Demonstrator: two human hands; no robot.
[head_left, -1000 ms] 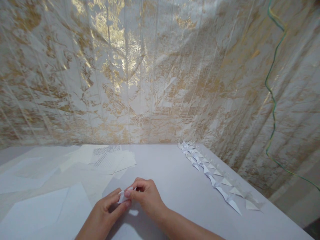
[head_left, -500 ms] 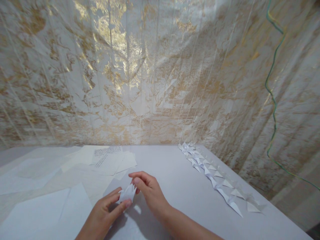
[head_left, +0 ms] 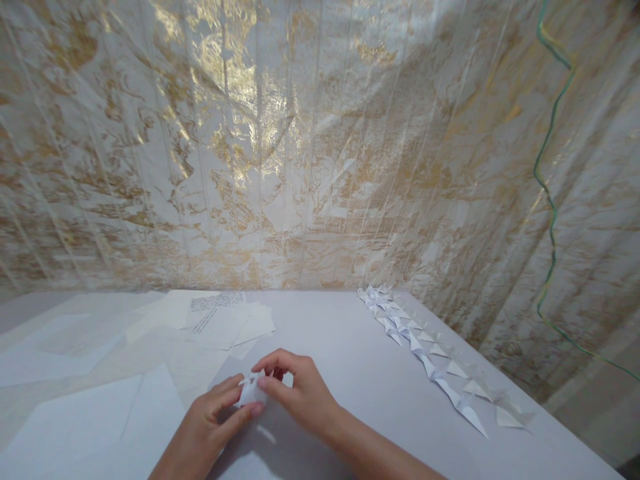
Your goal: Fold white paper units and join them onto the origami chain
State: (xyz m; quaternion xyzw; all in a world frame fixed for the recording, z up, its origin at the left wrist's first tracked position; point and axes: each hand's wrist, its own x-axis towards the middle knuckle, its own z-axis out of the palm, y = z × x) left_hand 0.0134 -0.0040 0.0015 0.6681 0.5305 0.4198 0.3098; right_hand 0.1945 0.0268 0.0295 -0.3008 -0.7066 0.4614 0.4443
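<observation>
Between both hands, just over the table, is a small folded white paper piece (head_left: 249,395) with pointed flaps. My left hand (head_left: 216,415) grips its left and lower side between thumb and fingers. With thumb and fingers pinched, my right hand (head_left: 299,390) holds its upper right part. The fingers cover much of the piece, so its full shape is hidden. Along the right side of the table, rows of folded white paper figures (head_left: 425,363) run from the back toward the front.
Loose white sheets (head_left: 75,420) lie at the left. Sheets with handwriting (head_left: 220,323) are farther back. The white table (head_left: 320,320) meets a shiny gold-patterned curtain (head_left: 300,167). A green and yellow cord (head_left: 553,233) hangs down at the right.
My right hand has moved slightly left and down, its thumb now over the paper's upper right part. The left hand stays nearly in place. The paper's points look more covered.
</observation>
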